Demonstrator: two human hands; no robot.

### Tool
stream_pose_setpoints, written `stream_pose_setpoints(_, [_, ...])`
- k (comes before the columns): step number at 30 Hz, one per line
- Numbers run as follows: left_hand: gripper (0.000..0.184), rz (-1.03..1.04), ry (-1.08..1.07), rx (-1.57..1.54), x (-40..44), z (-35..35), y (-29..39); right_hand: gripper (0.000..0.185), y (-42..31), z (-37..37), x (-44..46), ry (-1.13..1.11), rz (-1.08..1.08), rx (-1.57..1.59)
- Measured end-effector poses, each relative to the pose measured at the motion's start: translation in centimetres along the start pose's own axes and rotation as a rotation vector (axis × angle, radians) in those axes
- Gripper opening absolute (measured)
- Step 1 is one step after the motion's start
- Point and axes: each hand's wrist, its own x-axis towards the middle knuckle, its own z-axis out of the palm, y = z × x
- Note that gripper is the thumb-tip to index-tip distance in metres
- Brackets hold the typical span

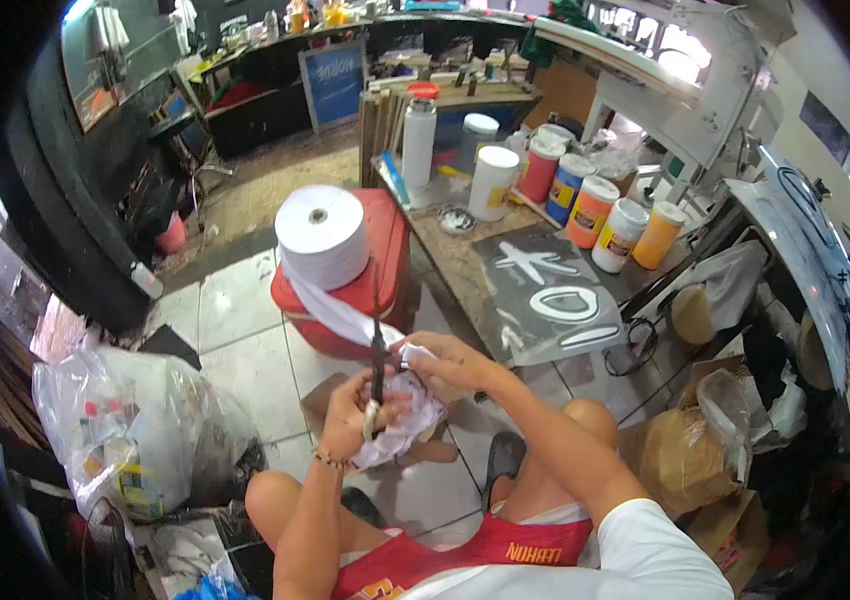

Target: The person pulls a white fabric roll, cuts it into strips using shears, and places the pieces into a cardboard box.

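Observation:
My left hand [350,412] grips dark scissors [378,345] by a pale handle, with the long blades pointing up and away from me. Pinched in my right hand [450,362] is the end of a white fabric ribbon [330,310]. The ribbon runs back, passing behind the blades, to a big white roll [323,235] on a red cooler box [385,240]. Beneath my hands lies a crumpled heap of white ribbon pieces [410,425], partly hidden by my fingers. Whether the blades touch the ribbon I cannot tell.
To the right, a low wooden table [450,265] bears several paint jars [593,210], a white bottle [419,140] and a dark stencilled sheet [545,290]. A clear bag of refuse [135,430] sits on the left. Cardboard and plastic [690,440] crowd the right side.

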Motion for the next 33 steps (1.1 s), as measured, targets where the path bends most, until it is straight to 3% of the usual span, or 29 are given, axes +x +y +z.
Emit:
stream_pose_setpoints(5, [0.065, 0.125, 0.263, 0.129, 0.0, -1.7, 1.5, 0.035, 3.4, 2.7, 1.3, -0.006, -0.262, -0.295])
stream_pose_setpoints(12, [0.060, 0.287, 0.415, 0.027, -0.6, -3.8, 2.6, 0.035, 5.4, 5.9, 3.1, -0.046, -0.270, -0.491])
stream_pose_setpoints(20, [0.059, 0.256, 0.462, 0.070, -0.6, -4.3, 2.3, 0.036, 6.8, 4.8, 3.9, 0.079, -0.196, -0.149])
stream_pose_setpoints(22, [0.060, 0.265, 0.422, 0.153, -0.4, -4.0, 1.8, 0.037, 5.9, 4.5, 3.8, 0.134, -0.211, -0.048])
stream_pose_setpoints(24, [0.062, 0.273, 0.399, 0.138, -0.3, -3.5, 1.6, 0.038, 4.0, 3.9, 3.1, 0.211, -0.015, 0.183])
stream_pose_setpoints(25, [0.062, 0.246, 0.367, 0.130, -0.3, -3.2, 1.5, 0.039, 2.4, 3.3, 2.5, 0.223, 0.016, 0.050])
stream_pose_setpoints(28, [0.066, 0.186, 0.323, 0.156, -0.2, -3.0, 1.1, 0.038, -1.9, 1.9, 0.6, 0.066, 0.036, 0.217])
stream_pose_setpoints(32, [0.081, 0.062, 0.071, 0.154, -0.5, -2.8, 0.8, 0.036, -4.2, -0.5, -1.4, 0.069, 0.014, 0.244])
stream_pose_setpoints(33, [0.084, 0.073, -0.091, 0.096, -0.7, -2.4, 0.8, 0.037, -4.6, -1.2, -1.7, 0.096, -0.056, 0.252])
